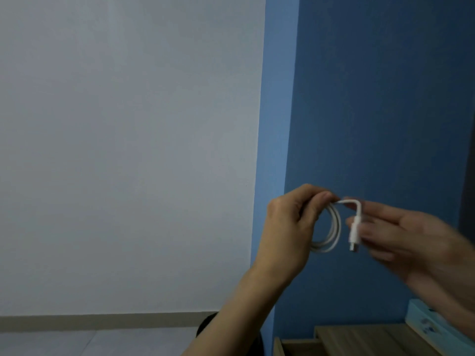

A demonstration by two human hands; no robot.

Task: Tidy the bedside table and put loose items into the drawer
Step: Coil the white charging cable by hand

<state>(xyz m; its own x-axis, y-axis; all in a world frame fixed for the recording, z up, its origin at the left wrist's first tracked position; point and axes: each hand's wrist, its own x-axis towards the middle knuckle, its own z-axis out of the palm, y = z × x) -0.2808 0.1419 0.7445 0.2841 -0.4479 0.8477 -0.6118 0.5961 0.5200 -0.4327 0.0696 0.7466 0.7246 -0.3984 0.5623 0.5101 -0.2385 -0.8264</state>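
Note:
A white charging cable [334, 227] is held up in front of the blue wall, wound into a small coil. My left hand [290, 227] pinches the top of the coil between thumb and fingers. The free end hangs down with its white plug [354, 237] pointing at the floor. My right hand [411, 237], blurred by motion, is right behind the plug with fingers extended and touching the cable's bent end. The wooden bedside table [359, 337] shows only at the bottom right, below both hands.
A pale blue box [424, 319] lies on the table at the far right, partly behind my right wrist. A white wall fills the left side, a blue wall the right. A grey floor strip and baseboard run along the bottom left.

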